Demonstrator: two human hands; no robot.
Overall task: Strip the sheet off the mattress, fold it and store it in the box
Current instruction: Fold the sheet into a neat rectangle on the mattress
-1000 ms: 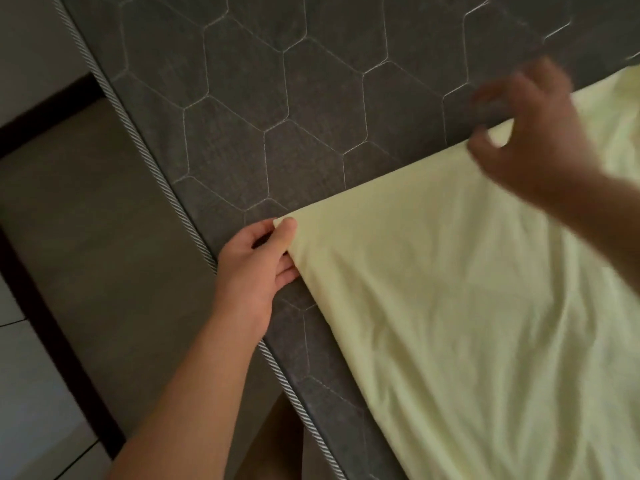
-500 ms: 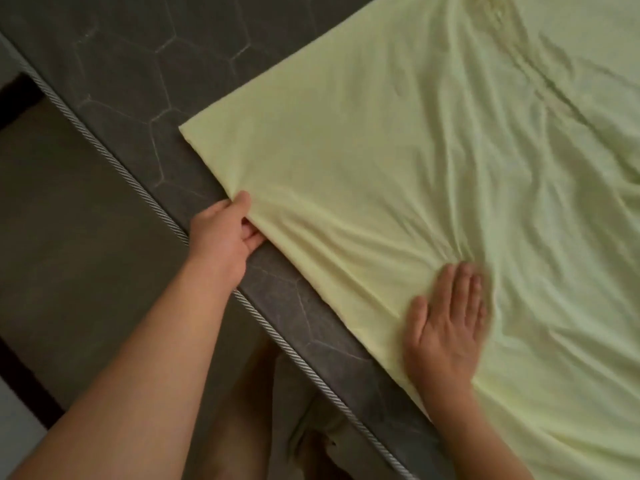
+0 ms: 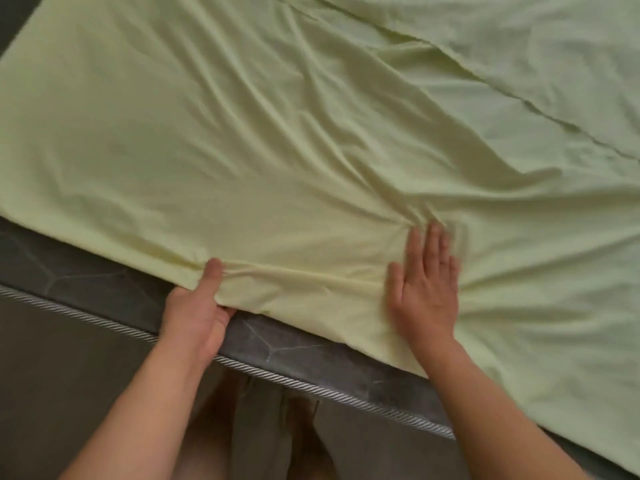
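Hands (image 3: 199, 313) on sheet (image 3: 277, 133) — mattress (image 3: 104, 285)

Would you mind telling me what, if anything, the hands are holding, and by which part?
The left hand pinches the sheet by its near edge, thumb on top. The right hand holds nothing: it lies flat on the sheet.

Dim, soft, even light; no glare. Pale yellow-green fabric sheet (image 3: 311, 133) brightest toward its far right edge; creases faintly shadowed. Right hand (image 3: 424, 292) fingertips (image 3: 434, 233) motion-blurred.

Olive-grey shorts (image 3: 266, 434) beside a bare leg (image 3: 204, 420), dim, at the bottom middle.
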